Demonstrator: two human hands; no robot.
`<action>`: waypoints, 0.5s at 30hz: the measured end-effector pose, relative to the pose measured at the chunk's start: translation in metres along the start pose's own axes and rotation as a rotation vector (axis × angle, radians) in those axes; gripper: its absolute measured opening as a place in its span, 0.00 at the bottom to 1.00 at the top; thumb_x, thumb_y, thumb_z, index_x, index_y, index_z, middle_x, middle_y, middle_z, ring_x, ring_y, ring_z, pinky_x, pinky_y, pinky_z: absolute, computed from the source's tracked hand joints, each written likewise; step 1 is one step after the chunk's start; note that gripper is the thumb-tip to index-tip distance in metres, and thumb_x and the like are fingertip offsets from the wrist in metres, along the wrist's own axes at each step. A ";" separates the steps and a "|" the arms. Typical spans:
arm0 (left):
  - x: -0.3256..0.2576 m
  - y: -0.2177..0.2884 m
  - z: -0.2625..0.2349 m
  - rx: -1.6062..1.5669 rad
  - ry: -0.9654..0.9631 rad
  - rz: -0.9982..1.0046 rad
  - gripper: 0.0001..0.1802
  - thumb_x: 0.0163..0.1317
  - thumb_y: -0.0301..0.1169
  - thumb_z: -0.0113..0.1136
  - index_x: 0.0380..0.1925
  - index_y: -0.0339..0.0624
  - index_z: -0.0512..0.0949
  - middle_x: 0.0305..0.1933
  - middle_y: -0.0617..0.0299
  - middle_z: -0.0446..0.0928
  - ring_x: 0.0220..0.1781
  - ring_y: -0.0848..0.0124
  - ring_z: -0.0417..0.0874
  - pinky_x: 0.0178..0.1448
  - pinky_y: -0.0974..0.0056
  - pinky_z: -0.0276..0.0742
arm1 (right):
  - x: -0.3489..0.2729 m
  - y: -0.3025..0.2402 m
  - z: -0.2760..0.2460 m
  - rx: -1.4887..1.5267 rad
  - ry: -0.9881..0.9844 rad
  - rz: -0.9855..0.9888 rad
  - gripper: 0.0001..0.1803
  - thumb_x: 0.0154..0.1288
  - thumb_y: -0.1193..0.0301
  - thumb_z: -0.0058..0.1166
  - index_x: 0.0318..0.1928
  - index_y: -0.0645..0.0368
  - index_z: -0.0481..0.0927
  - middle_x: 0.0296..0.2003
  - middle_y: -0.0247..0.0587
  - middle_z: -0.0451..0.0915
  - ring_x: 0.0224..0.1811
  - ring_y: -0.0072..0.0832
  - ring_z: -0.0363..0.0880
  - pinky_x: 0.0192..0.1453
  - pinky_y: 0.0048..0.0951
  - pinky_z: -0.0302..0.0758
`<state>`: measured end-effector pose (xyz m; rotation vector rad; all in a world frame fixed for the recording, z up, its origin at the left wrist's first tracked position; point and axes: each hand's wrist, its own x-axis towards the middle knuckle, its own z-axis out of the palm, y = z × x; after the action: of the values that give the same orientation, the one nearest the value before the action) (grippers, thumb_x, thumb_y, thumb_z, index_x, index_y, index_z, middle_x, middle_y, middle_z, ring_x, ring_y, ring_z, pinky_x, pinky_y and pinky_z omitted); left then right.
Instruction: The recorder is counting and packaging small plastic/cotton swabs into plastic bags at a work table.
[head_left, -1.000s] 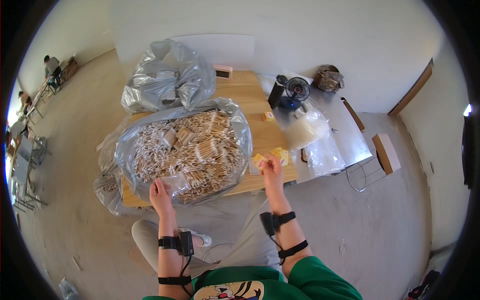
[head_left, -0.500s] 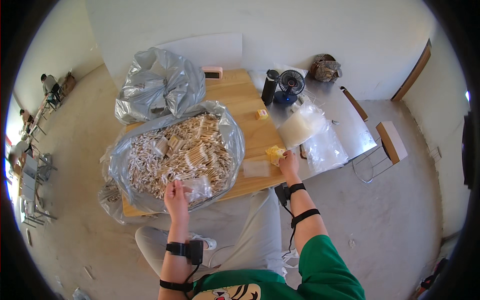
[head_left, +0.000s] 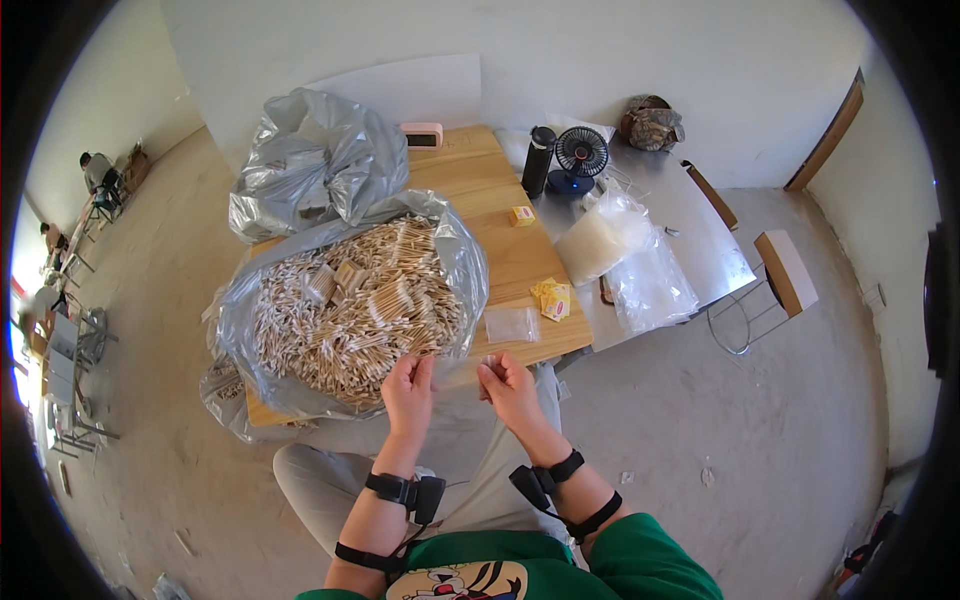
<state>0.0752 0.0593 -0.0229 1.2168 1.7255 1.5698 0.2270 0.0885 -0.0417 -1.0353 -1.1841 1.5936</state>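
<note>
My left hand (head_left: 408,395) and my right hand (head_left: 512,390) are close together in front of the table's near edge, each pinched. Between their fingertips stretches a clear plastic bag (head_left: 456,377), faint against the background. Just beyond the left hand lies a large grey plastic sack (head_left: 465,250), its mouth spread wide around a heap of cotton swabs (head_left: 350,330). A flat clear bag (head_left: 511,325) rests on the table past the right hand, beside several yellow paper cards (head_left: 552,299).
Another grey sack (head_left: 310,165) stands at the back left near a pink clock (head_left: 422,135). Farther right are a small yellow box (head_left: 522,216), a black bottle (head_left: 538,162), a desk fan (head_left: 580,160) and a stack of clear bags (head_left: 610,240). A stool (head_left: 785,272) stands at right.
My right hand has left the yellow cards and come back toward my left hand. The left hand has moved right with the clear bag, which both hands now hold.
</note>
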 end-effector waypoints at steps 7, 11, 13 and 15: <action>0.013 -0.028 -0.050 -0.106 0.234 -0.151 0.14 0.66 0.34 0.53 0.23 0.40 0.71 0.14 0.70 0.65 0.16 0.83 0.62 0.20 0.74 0.57 | 0.049 0.023 -0.057 -0.281 0.477 -0.122 0.06 0.64 0.72 0.52 0.31 0.59 0.71 0.17 0.30 0.70 0.19 0.18 0.70 0.23 0.21 0.66; 0.009 -0.029 -0.047 -0.184 0.190 -0.165 0.15 0.67 0.35 0.51 0.23 0.40 0.70 0.15 0.70 0.66 0.17 0.83 0.63 0.21 0.75 0.58 | 0.089 0.047 -0.102 -0.662 0.602 -0.302 0.08 0.61 0.69 0.55 0.33 0.59 0.73 0.16 0.34 0.72 0.18 0.29 0.73 0.23 0.28 0.68; 0.006 -0.033 -0.047 -0.163 0.179 -0.163 0.15 0.67 0.36 0.51 0.23 0.40 0.70 0.15 0.70 0.66 0.17 0.83 0.63 0.21 0.75 0.59 | 0.098 0.046 -0.107 -0.855 0.546 -0.098 0.12 0.57 0.67 0.58 0.38 0.60 0.73 0.29 0.47 0.77 0.33 0.43 0.77 0.39 0.39 0.73; 0.004 -0.047 -0.055 -0.162 0.186 -0.131 0.16 0.69 0.38 0.48 0.22 0.43 0.68 0.15 0.71 0.64 0.17 0.83 0.60 0.20 0.74 0.55 | 0.099 0.040 -0.084 -1.106 0.582 -0.146 0.15 0.56 0.67 0.58 0.42 0.60 0.72 0.38 0.48 0.76 0.41 0.45 0.75 0.46 0.39 0.71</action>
<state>0.0139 0.0381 -0.0560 0.8864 1.7139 1.7504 0.2731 0.1972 -0.1089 -1.8578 -1.6529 0.3397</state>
